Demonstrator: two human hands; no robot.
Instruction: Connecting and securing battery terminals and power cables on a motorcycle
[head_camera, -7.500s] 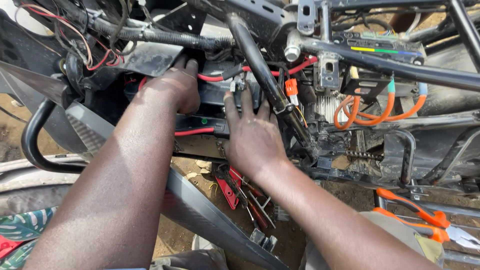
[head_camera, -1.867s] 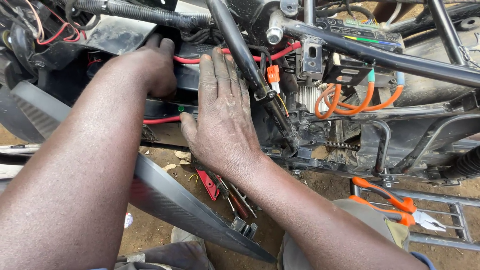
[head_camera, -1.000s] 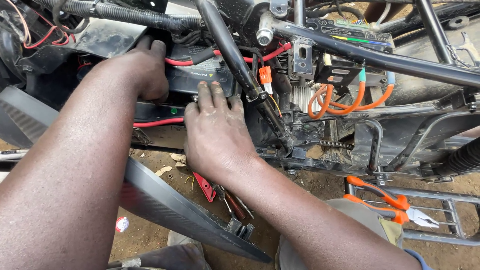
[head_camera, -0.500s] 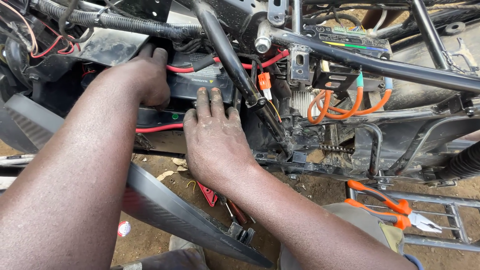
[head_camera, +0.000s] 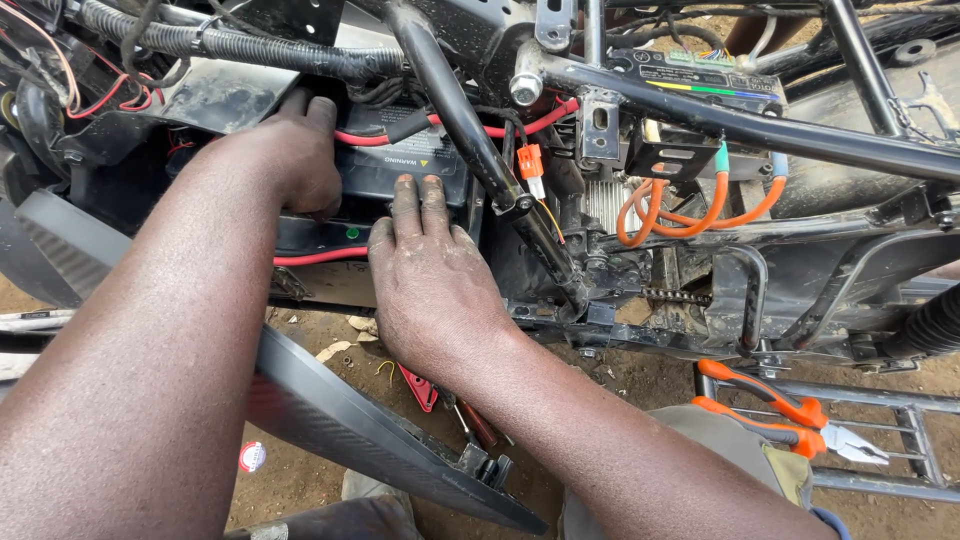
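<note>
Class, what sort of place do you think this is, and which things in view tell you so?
Probably an outdoor roadside repair spot: a stripped motorcycle frame with exposed orange wires, orange-handled pliers lying close by, and bare dirt ground underneath.

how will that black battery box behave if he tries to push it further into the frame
The black battery looks like a rigid block, so it should slide as one piece rather than flex. It is probably heavy for its size; the left hand and the right hand are both on it. The red cable beneath looks bendy and may snag.
</note>
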